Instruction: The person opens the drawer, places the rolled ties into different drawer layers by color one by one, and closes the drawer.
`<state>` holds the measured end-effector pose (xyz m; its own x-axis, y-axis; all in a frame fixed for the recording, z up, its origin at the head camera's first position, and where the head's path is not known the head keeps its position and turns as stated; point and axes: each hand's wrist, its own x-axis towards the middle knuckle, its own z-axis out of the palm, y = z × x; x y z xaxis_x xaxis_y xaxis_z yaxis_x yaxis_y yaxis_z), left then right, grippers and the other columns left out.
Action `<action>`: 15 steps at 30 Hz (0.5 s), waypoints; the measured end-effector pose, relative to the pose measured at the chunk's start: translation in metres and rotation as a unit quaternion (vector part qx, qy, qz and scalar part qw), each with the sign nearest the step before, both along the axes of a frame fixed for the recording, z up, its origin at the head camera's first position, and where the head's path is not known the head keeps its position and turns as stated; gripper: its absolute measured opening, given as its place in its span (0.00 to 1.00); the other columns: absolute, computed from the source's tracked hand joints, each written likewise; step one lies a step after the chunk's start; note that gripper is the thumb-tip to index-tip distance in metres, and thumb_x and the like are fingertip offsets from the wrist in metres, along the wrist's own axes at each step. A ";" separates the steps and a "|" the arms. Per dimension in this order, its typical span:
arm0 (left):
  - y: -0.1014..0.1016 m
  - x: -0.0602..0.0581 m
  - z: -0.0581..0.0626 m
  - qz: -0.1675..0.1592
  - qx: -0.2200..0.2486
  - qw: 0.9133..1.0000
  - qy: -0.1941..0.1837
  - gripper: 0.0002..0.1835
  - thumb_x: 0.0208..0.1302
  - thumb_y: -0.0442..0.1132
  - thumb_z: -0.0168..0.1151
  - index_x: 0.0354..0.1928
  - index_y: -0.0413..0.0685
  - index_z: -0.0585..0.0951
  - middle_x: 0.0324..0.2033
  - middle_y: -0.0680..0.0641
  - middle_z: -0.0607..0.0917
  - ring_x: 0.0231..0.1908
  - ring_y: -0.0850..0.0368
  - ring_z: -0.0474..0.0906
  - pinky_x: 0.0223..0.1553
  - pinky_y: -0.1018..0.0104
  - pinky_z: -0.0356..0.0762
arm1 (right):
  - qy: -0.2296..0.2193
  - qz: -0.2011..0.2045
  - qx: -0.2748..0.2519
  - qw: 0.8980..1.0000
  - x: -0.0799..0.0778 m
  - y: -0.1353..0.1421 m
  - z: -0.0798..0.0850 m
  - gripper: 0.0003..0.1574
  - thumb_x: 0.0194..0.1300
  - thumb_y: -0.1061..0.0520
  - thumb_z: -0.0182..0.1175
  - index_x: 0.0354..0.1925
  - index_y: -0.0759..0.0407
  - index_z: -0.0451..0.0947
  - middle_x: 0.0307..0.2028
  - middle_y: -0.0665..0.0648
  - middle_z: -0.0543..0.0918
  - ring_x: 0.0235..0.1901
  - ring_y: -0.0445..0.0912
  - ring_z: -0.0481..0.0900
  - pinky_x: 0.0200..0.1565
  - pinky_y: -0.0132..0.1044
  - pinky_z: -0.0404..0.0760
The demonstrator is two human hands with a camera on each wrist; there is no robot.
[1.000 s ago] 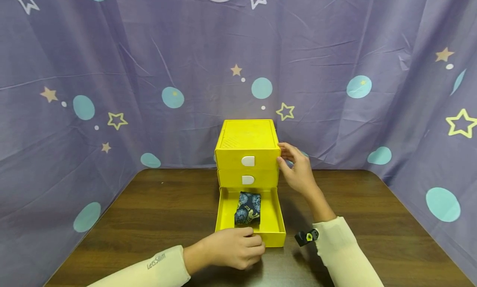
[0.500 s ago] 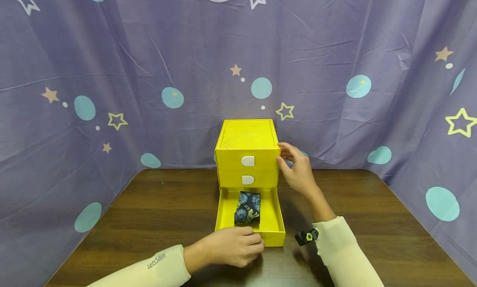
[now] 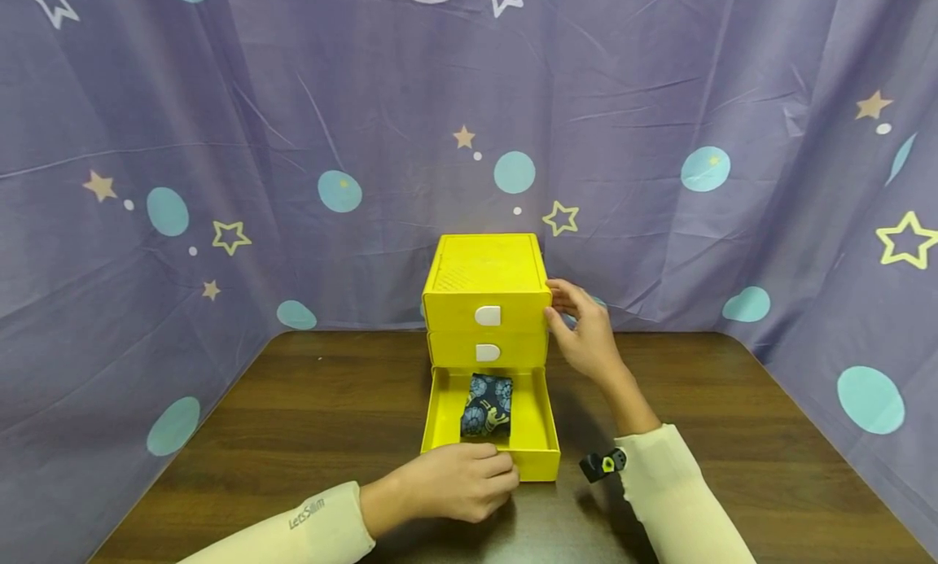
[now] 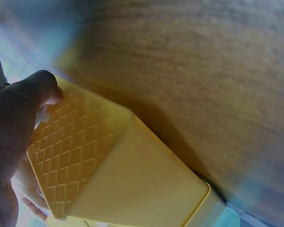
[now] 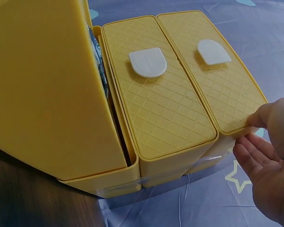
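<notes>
A yellow drawer cabinet (image 3: 487,264) stands on the table, its bottom drawer (image 3: 541,468) pulled out and its two upper drawers closed. Inside the open drawer lies a folded dark blue patterned cloth (image 3: 488,406) with blue flower shapes. My left hand (image 3: 458,484) is at the drawer's front, fingers curled; the left wrist view has my thumb (image 4: 40,87) against the textured front beside a sliver of white handle (image 4: 45,115). Its other fingertips are mostly hidden. With thumb on the front and fingers on the side, my right hand (image 3: 584,332) grips the cabinet's upper right corner.
White tab handles (image 5: 148,62) mark the upper drawers. A dark wooden table (image 3: 330,417) lies beneath, with a purple curtain (image 3: 381,141) behind it and along both sides. A black device (image 3: 601,466) sits at my right wrist.
The bottom drawer has slid very slightly inward, with the cloth and my left hand moving along. My right hand has stayed at the cabinet's corner.
</notes>
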<state>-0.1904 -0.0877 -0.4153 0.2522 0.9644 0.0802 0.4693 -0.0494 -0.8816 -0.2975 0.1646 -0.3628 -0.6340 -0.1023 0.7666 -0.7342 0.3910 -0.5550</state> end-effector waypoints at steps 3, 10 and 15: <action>0.000 0.001 0.002 0.002 0.000 1.000 0.001 0.27 0.78 0.33 0.35 0.35 0.62 0.85 0.39 0.56 0.79 0.37 0.60 0.73 0.34 0.74 0.71 | -0.005 -0.001 0.002 1.000 -0.001 0.000 0.000 0.24 0.70 0.69 0.62 0.63 0.66 0.76 0.50 0.65 0.82 0.48 0.55 0.85 0.55 0.48 0.86; 0.001 -0.002 0.000 0.009 0.009 1.000 -0.004 0.28 0.77 0.31 0.34 0.33 0.62 0.84 0.37 0.56 0.78 0.36 0.61 0.72 0.34 0.74 0.71 | -0.005 -0.003 0.004 1.000 -0.002 0.000 -0.001 0.24 0.70 0.68 0.62 0.64 0.65 0.76 0.50 0.64 0.82 0.48 0.55 0.84 0.55 0.47 0.86; 0.002 -0.004 -0.002 0.010 0.013 1.000 -0.005 0.27 0.77 0.31 0.35 0.32 0.61 0.84 0.36 0.56 0.78 0.35 0.61 0.71 0.34 0.74 0.72 | 0.001 0.002 -0.002 1.000 -0.001 0.000 -0.001 0.24 0.71 0.69 0.62 0.63 0.65 0.77 0.49 0.65 0.83 0.48 0.56 0.85 0.54 0.49 0.86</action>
<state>-0.1942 -0.0859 -0.4175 0.2328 0.9665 0.1078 0.4784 -0.0173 -0.8780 -0.2982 0.1644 -0.3638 -0.6327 -0.1024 0.7676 -0.7364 0.3864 -0.5554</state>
